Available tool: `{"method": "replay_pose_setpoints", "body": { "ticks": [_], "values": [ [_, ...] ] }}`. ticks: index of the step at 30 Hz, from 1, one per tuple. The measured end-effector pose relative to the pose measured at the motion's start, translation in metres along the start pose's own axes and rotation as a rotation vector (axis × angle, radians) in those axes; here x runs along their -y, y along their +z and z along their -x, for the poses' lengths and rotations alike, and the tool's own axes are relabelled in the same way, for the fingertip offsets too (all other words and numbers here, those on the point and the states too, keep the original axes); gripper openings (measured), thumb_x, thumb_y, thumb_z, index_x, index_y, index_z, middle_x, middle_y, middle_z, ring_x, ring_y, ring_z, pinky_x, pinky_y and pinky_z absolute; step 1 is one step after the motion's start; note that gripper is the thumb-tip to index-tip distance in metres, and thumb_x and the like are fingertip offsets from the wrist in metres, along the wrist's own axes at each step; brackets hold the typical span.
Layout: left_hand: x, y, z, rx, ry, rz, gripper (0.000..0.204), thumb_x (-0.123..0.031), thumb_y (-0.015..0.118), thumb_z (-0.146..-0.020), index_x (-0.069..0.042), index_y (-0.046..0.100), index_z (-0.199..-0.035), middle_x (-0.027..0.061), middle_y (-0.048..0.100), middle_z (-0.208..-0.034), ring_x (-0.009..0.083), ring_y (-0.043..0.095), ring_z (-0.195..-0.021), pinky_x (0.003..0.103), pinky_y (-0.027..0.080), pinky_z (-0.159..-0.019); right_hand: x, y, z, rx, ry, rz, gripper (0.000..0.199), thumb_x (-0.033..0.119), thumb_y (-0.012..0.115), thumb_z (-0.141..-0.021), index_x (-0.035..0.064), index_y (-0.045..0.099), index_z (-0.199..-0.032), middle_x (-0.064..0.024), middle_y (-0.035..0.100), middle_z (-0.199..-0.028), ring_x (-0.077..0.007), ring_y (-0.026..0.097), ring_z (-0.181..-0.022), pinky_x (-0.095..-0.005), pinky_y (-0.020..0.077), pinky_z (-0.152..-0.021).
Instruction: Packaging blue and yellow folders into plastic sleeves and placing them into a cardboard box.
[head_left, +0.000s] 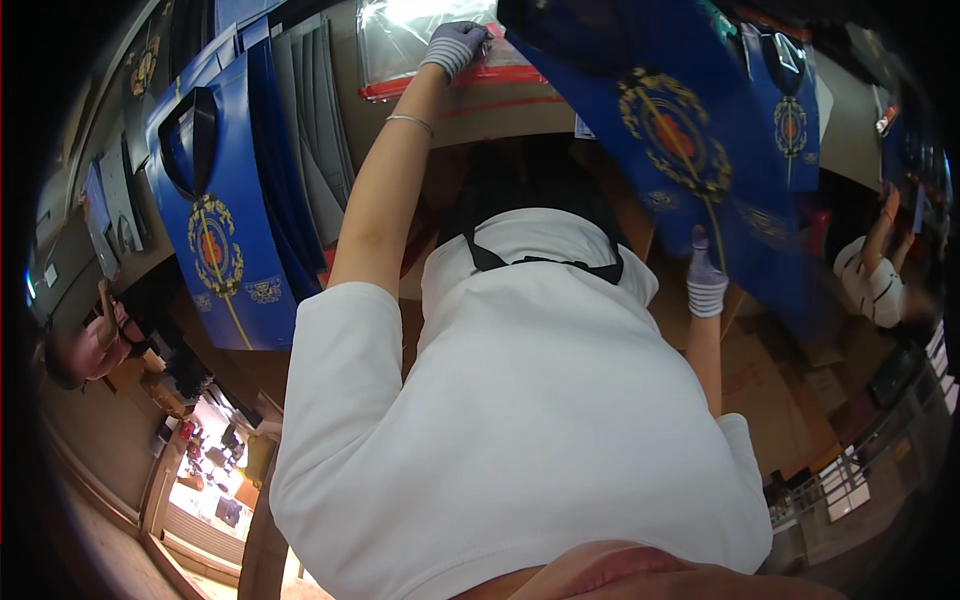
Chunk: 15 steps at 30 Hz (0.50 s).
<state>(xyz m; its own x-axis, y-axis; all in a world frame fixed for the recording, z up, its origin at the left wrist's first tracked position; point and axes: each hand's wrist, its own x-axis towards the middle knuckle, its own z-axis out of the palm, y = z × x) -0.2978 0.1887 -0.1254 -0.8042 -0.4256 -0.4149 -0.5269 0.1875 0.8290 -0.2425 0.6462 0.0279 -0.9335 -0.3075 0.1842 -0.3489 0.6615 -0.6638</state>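
My left hand (pixel 456 50), in a pale glove with striped cuff, reaches to the far side of the table. Its fingers are curled together at the edge of a clear plastic bag (pixel 392 60) with a red strip, in a shiny stack. My right hand (pixel 706 276), gloved alike, is low on the right against a blue paper bag (pixel 650 60) with a gold-and-red emblem. The fingers grip this bag's lower edge; part of them is hidden behind it. The bag is tilted and slightly blurred.
More blue paper bags (pixel 215 230) with black ribbon handles stand at left, beside grey folded bags (pixel 312 120). Another blue bag (pixel 790 125) stands at far right. Other people work at left (pixel 100 335) and right (pixel 880 275). Cardboard (pixel 770 400) lies below my right arm.
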Motion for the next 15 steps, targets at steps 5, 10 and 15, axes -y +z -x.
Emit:
{"method": "replay_pose_setpoints", "body": {
  "ticks": [5, 10, 15],
  "values": [
    [-0.005, -0.024, -0.009, 0.045, -0.072, -0.138, 0.02, -0.021, 0.058, -0.076, -0.003, 0.065, -0.074, 0.006, 0.06, -0.057, 0.0146, 0.056, -0.049, 0.027, 0.046, -0.052, 0.016, 0.046, 0.003, 0.157, 0.034, -0.11, 0.026, 0.011, 0.059, -0.083, 0.0056, 0.057, -0.108, -0.0123, 0.063, -0.093, -0.0207, 0.061, -0.078, -0.0281, 0.0469, -0.072],
    [-0.097, -0.076, 0.019, -0.477, 0.329, 0.305, 0.014, -0.015, 0.058, -0.079, -0.003, 0.062, -0.073, 0.0004, 0.056, -0.061, 0.007, 0.048, -0.053, 0.02, 0.039, -0.049, 0.018, 0.04, -0.004, 0.163, 0.077, 0.033, 0.028, 0.011, 0.061, -0.081, 0.0071, 0.058, -0.108, -0.0124, 0.063, -0.096, -0.0216, 0.061, -0.08, -0.0283, 0.0474, -0.072],
    [-0.088, -0.06, 0.021, -0.161, 0.196, 0.185, 0.014, -0.013, 0.056, -0.079, -0.002, 0.063, -0.075, 0.0057, 0.062, -0.065, 0.0101, 0.054, -0.054, 0.023, 0.044, -0.049, 0.009, -0.019, -0.032, -0.137, 0.169, -0.134, 0.025, 0.012, 0.062, -0.082, -0.0023, 0.058, -0.102, -0.0118, 0.06, -0.1, -0.0207, 0.056, -0.086, -0.0325, 0.0448, -0.078]
  ]
}}
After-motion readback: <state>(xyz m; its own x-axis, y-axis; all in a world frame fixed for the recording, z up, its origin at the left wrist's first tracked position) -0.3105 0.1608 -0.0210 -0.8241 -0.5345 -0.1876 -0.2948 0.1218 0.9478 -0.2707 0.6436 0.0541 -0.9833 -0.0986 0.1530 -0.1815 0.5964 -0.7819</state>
